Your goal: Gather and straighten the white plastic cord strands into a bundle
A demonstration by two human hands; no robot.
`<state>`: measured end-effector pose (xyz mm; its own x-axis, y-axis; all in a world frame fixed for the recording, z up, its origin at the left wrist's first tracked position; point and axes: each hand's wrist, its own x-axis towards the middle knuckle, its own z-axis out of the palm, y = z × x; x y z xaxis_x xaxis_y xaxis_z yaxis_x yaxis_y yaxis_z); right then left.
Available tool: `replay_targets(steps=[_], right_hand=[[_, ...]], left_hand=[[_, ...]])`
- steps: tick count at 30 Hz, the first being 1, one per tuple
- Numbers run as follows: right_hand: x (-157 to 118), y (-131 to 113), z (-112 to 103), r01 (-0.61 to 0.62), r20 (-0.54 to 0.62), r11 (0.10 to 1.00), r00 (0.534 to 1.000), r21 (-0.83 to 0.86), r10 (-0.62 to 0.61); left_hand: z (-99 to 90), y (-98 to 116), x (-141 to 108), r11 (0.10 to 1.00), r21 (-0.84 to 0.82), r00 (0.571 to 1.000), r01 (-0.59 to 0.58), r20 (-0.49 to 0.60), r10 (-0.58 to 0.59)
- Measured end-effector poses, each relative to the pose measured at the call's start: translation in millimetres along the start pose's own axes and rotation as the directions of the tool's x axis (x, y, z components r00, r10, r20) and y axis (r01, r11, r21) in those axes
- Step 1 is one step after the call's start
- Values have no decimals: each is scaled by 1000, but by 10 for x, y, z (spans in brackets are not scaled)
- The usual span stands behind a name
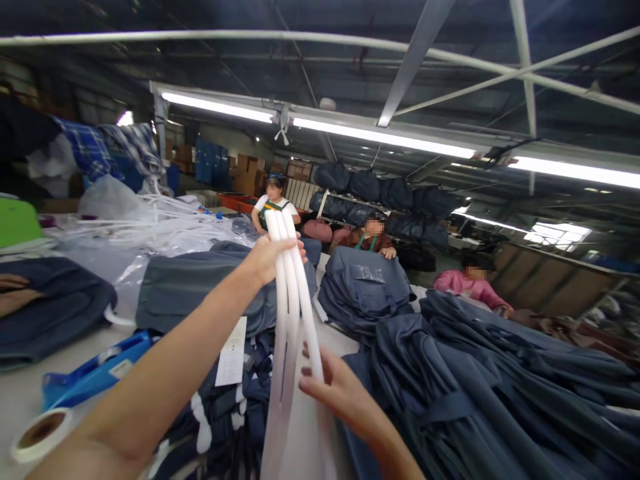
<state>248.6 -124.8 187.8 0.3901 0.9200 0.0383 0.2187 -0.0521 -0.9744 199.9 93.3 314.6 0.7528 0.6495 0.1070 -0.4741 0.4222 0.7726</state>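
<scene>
Several long white foam-like strips [293, 300] stand nearly upright in front of me, their lower ends running out of the picture. My left hand [277, 257] is wrapped round them near the top. Lower down on the right side, my right hand [327, 377] is at the rightmost strip, fingers apart and slightly blurred, thumb near the strip; whether it touches is hard to tell. Behind the strips lies dark blue-grey fabric [185, 287]. A white paper label [231, 353] rests left of them on dark straps [220, 407].
Dark bags [367, 283] and a fabric pile [465, 373] cover the right side. At left are a blue tool [95, 373], a tape roll [43, 433] and more white strips [165, 223]. Three people [274, 197] are across the table; lamps [380, 137] hang overhead.
</scene>
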Motion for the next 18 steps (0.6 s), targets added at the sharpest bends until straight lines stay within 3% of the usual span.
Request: replay_targets(steps=[2, 5, 9, 11, 15, 18], right_hand=[[-229, 306, 153, -125, 40, 991, 992, 38, 123], [-437, 836, 382, -275, 50, 914, 961, 298, 272], [-654, 1460, 570, -290, 50, 740, 943, 607, 329], [-766, 1678, 614, -288, 37, 725, 939, 626, 342], [-902, 1967, 729, -316, -57, 800, 916, 509, 398], [-911, 2063, 871, -334, -13, 831, 925, 446, 379]], left_hand=[[0, 236, 99, 999, 17, 999, -47, -13, 47], [-12, 489, 213, 993, 29, 992, -114, -42, 115], [-97, 718, 336, 987, 49, 982, -151, -107, 155], [-162, 804, 379, 985, 61, 976, -162, -139, 169], [-268, 893, 439, 977, 72, 955, -201, -208, 211], [-304, 897, 472, 975, 56, 947, -214, -235, 221]])
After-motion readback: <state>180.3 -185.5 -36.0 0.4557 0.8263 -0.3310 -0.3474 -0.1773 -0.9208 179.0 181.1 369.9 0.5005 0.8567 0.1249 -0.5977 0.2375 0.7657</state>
